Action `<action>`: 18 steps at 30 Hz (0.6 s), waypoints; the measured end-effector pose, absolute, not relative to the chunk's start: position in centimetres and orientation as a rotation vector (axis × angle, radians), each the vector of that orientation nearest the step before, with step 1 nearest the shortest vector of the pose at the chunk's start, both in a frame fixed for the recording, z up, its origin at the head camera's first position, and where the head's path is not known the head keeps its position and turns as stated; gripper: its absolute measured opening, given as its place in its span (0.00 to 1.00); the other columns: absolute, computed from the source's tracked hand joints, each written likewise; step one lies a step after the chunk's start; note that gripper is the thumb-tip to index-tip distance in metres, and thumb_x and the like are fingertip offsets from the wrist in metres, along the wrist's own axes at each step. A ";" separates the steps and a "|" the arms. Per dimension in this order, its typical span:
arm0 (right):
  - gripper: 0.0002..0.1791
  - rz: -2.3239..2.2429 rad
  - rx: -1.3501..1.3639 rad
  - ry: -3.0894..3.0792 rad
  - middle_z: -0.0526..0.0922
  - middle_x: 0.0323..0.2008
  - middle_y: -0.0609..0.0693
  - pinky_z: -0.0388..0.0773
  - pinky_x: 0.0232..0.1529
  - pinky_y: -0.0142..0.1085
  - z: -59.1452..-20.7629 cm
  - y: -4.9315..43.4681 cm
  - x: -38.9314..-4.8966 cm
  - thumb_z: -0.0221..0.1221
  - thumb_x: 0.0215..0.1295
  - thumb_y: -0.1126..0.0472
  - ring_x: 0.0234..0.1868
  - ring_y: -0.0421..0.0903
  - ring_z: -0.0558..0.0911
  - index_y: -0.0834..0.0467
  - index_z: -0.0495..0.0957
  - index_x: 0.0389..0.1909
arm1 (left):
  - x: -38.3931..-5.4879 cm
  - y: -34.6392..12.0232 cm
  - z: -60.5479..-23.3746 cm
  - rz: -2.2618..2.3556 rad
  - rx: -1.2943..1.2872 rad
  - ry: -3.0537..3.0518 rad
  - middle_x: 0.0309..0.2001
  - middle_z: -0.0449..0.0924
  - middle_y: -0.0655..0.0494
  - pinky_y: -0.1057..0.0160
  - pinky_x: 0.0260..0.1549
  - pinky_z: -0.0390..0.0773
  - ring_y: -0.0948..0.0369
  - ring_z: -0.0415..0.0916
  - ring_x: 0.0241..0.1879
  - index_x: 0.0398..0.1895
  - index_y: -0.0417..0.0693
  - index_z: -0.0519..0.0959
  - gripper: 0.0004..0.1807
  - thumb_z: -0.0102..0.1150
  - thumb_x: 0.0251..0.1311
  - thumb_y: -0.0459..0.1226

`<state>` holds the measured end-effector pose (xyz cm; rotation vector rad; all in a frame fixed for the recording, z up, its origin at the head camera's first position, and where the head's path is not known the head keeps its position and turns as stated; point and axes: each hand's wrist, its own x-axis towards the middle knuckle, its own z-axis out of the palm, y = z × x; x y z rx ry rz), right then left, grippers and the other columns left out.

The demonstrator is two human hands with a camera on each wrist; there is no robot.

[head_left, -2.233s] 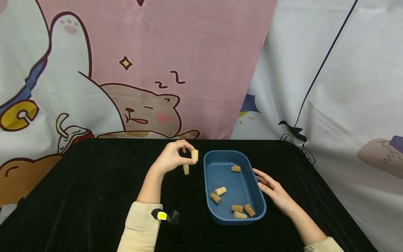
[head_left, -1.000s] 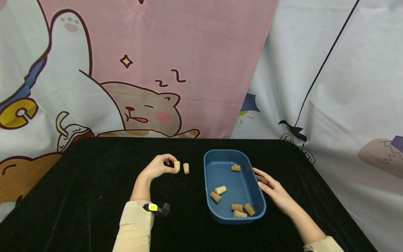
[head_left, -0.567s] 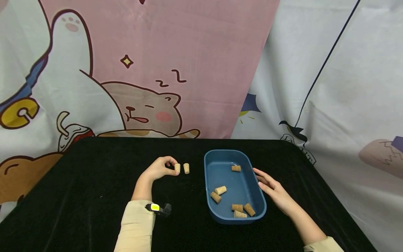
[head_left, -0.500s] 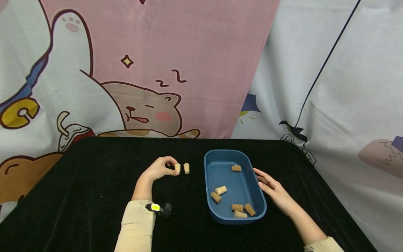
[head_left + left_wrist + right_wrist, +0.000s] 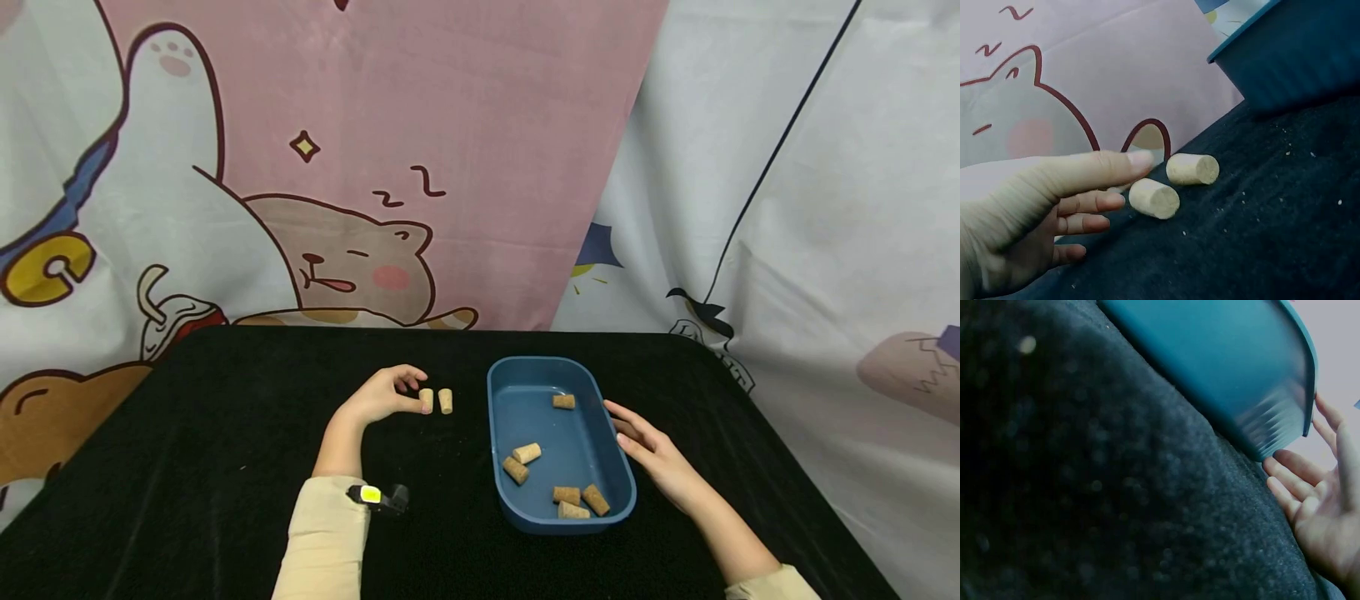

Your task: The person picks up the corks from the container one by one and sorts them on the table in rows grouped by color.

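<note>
Two pale corks, one (image 5: 427, 399) by my left hand and another (image 5: 446, 401) just right of it, lie side by side on the black cloth. In the left wrist view the nearer cork (image 5: 1154, 199) is close to the thumb tip, and the other cork (image 5: 1192, 169) is beyond it. My left hand (image 5: 382, 395) has its thumb and fingers spread apart, gripping nothing. My right hand (image 5: 656, 457) rests with fairly straight fingers against the right side of a blue plastic box (image 5: 498, 467). Inside the box lie several corks, including a lone one (image 5: 564, 402) toward the back.
The black cloth (image 5: 225, 467) covers the table, with small crumbs on it. Behind the table's far edge hangs a cartoon-printed curtain (image 5: 495, 167). A small black device with a yellow label (image 5: 371, 494) sits on my left cuff.
My left hand carried a cork leftward from near the box, lowered it beside the other cork, and let go as its fingers lifted. My right hand stays at the box.
</note>
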<state>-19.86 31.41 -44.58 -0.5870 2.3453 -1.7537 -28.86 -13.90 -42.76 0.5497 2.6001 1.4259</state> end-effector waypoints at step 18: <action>0.28 -1.758 -0.580 2.346 0.57 0.66 0.72 0.76 0.50 0.42 -44.5 31.3 -19.8 0.42 0.76 0.61 0.56 0.38 0.75 0.58 0.49 0.74 | -26.8 -9.5 -35.6 1.543 0.932 2.611 0.45 0.78 0.52 0.49 0.45 0.71 0.49 0.73 0.47 0.53 0.49 0.77 0.22 0.69 0.54 0.40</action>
